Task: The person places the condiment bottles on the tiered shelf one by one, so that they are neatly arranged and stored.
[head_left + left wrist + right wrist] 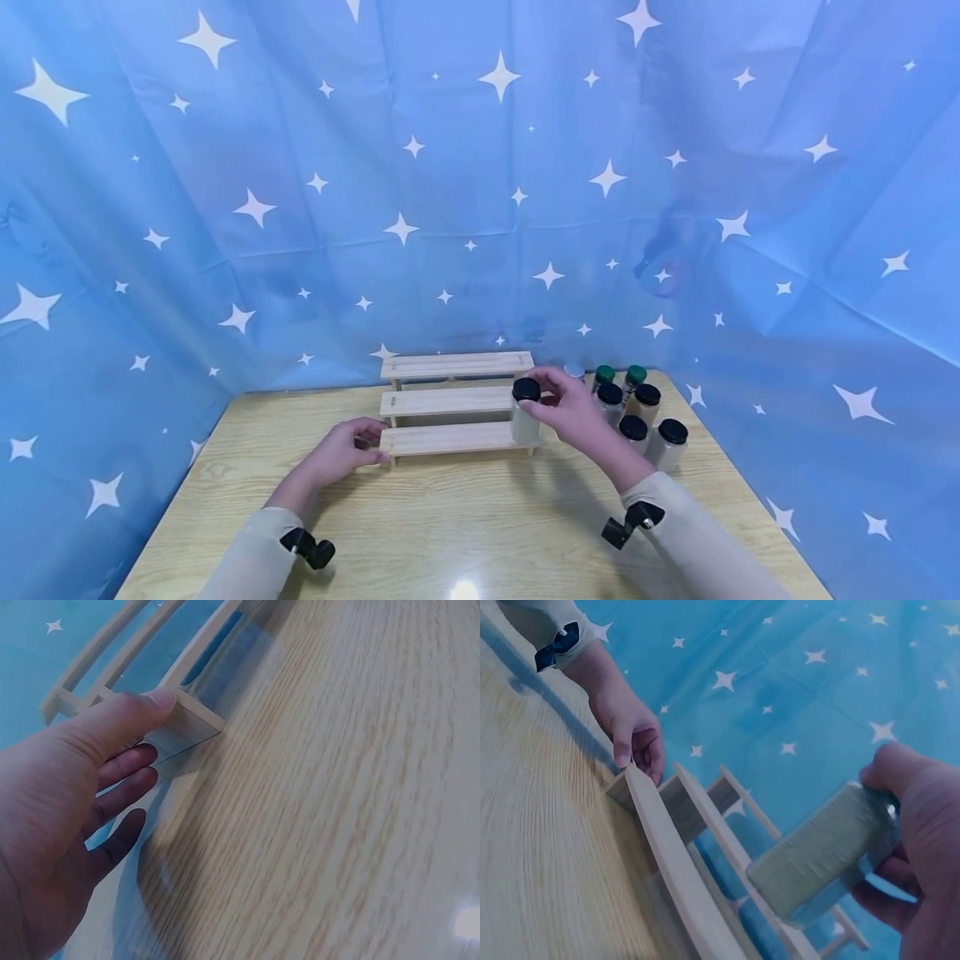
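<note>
Blue star-patterned curtains (pixel 450 125) were hung behind and along the sides of a wood-grain tabletop (pixel 420 525), on whose far part a three-tier wooden rack (pixel 444 402) was set. At the left end of the lowest shelf (pixel 450 439), the rack was gripped by the left hand (pixel 345 450): the thumb was laid on the shelf's end, and the remaining fingers were loosely bent beside it, the index finger being mostly hidden. A black-lidded jar (pixel 525 427) was held by the right hand (pixel 573 408), with thumb and fingers closed around its upper part. It was positioned at the right end of the lowest shelf; whether its base was supported by the board could not be told.

No other jar was seen on any of the three shelves, so the work was judged to be barely begun, with a single jar at the rack and not yet released. To the right, on the tabletop, four further black-lidded jars (pixel 633 429), two green-capped containers (pixel 604 375) and a pale-topped container (pixel 574 371), partly hidden by the right hand, were grouped closely. These were judged to be what was left to be shelved.
</note>
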Tool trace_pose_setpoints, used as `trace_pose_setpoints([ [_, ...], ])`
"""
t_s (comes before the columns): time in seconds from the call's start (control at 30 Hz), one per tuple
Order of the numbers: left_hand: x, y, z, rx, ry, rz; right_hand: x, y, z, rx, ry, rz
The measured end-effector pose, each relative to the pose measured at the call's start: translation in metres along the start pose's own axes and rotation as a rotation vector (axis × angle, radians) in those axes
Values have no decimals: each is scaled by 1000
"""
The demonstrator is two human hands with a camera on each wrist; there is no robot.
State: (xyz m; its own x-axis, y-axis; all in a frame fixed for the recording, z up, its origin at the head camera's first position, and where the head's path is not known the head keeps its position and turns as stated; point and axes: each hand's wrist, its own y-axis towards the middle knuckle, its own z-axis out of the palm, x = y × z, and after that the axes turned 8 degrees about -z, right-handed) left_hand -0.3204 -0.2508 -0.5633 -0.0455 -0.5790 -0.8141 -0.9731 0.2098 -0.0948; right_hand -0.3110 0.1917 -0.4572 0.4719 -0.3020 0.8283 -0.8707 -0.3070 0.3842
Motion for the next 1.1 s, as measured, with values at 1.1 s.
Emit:
trace_pose_setpoints([
  [1.1,3,3,-3,7,38,72,22,141,85,32,80,-96],
])
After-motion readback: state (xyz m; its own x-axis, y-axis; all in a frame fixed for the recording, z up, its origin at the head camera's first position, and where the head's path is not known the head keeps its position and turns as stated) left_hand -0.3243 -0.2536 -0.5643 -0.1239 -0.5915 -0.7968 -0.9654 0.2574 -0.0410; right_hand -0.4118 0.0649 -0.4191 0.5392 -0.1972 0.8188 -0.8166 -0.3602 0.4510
